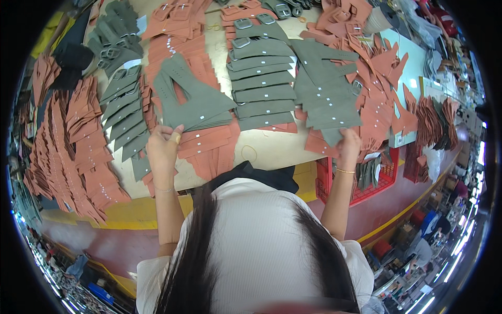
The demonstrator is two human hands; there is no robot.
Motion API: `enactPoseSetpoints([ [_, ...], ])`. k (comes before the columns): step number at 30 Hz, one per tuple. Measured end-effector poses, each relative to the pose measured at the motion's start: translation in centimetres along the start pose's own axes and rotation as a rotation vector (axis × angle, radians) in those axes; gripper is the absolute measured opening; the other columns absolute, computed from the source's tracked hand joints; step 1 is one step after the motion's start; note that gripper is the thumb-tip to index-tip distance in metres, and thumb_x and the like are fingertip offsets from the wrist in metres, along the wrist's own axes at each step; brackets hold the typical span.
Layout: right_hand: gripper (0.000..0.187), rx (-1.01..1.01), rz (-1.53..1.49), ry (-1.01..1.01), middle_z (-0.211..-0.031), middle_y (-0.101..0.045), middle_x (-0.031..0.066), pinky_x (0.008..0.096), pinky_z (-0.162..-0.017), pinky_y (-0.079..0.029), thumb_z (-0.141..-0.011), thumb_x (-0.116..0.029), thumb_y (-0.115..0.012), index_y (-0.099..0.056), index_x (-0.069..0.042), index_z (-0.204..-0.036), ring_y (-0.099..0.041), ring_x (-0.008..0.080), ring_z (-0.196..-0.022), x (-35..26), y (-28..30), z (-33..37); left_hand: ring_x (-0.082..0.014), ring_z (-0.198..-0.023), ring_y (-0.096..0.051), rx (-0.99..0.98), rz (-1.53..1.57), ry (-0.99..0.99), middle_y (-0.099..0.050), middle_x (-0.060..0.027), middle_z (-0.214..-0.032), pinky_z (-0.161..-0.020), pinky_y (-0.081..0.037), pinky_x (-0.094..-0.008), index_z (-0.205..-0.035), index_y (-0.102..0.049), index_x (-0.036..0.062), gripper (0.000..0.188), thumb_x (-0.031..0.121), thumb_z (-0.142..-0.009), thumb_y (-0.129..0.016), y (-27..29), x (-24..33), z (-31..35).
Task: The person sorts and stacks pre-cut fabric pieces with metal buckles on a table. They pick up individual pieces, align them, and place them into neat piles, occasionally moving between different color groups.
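My left hand (163, 149) has its thumb and fingers pinched at the near edge of a stack of dark green, forked strap pieces (201, 102), which lies over orange pieces. Further right, my right hand (348, 146) is closed on the near corner of a dark green strap piece (324, 99). That piece lies across other green ones, with small white tags on them. Between my hands, a column of overlapping green straps (264, 78) runs away from me, with metal buckles showing at its left and far ends.
Orange strap pieces (97, 167) lie in rows at the left, and more orange pieces (376, 115) are heaped at the right. A red plastic crate (361, 196) with pieces inside stands below the table's right edge. Near the front lies a thin yellow loop (249, 153).
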State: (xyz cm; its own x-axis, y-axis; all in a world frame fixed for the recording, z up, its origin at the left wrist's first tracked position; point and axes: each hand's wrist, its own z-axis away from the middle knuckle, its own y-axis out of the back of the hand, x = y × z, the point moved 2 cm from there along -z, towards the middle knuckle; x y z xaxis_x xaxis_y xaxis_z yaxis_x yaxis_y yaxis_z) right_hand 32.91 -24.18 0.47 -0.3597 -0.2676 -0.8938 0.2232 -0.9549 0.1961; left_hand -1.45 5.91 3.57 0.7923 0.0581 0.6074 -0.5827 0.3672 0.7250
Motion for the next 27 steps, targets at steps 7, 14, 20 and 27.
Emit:
enactPoseSetpoints([
  [7, 0.026, -0.067, 0.154, 0.478, -0.058, -0.042, -0.0068, 0.0222, -0.048, -0.021, -0.078, -0.003, -0.057, -0.039, -0.006, -0.059, -0.03, 0.002, -0.053, -13.0, -0.7, 6.4, -0.0136, -0.057, -0.063, -0.232, 0.392, 0.166, -0.066, -0.0097, -0.067, -0.053, -0.049, -0.0235, -0.079, -0.059, 0.0004, 0.028, 0.024, -0.087, -0.072, 0.6, 0.7, 0.5],
  [14, 0.035, -0.367, -0.178, 0.613, -0.055, -0.048, -0.0011, 0.0225, -0.043, -0.025, -0.086, -0.015, -0.065, -0.047, -0.005, -0.059, -0.037, 0.0043, -0.045, -17.0, -9.9, 12.9, -0.0251, -0.088, -0.071, -0.291, 1.045, 0.187, -0.064, -0.0065, -0.085, -0.067, -0.058, -0.0279, -0.082, -0.044, 0.0078, 0.021, 0.011, -0.093, -0.063, 0.0, -0.4, 0.3],
  [20, 0.037, -1.022, -0.198, -0.116, -0.059, -0.06, 0.0025, 0.0205, -0.04, -0.033, -0.097, -0.031, -0.058, -0.063, -0.003, -0.073, -0.045, 0.0049, -0.042, -6.5, -21.9, 14.9, -0.0265, -0.099, -0.068, -0.421, 1.31, 0.165, -0.063, -0.0121, -0.109, -0.085, -0.058, -0.0355, -0.109, -0.049, 0.0042, 0.018, 0.009, -0.095, -0.058, -1.5, -3.2, -0.5],
  [27, 0.042, -1.353, 0.178, -0.416, -0.055, -0.058, 0.0002, 0.0195, -0.039, -0.034, -0.096, -0.038, -0.059, -0.067, -0.004, -0.073, -0.048, 0.0045, -0.042, 0.4, -24.8, 15.9, -0.0278, -0.113, -0.061, -0.408, 1.328, 0.081, -0.056, -0.0159, -0.126, -0.099, -0.052, -0.0415, -0.133, -0.039, 0.0009, 0.045, 0.001, -0.092, -0.058, -1.8, -2.3, 1.2],
])
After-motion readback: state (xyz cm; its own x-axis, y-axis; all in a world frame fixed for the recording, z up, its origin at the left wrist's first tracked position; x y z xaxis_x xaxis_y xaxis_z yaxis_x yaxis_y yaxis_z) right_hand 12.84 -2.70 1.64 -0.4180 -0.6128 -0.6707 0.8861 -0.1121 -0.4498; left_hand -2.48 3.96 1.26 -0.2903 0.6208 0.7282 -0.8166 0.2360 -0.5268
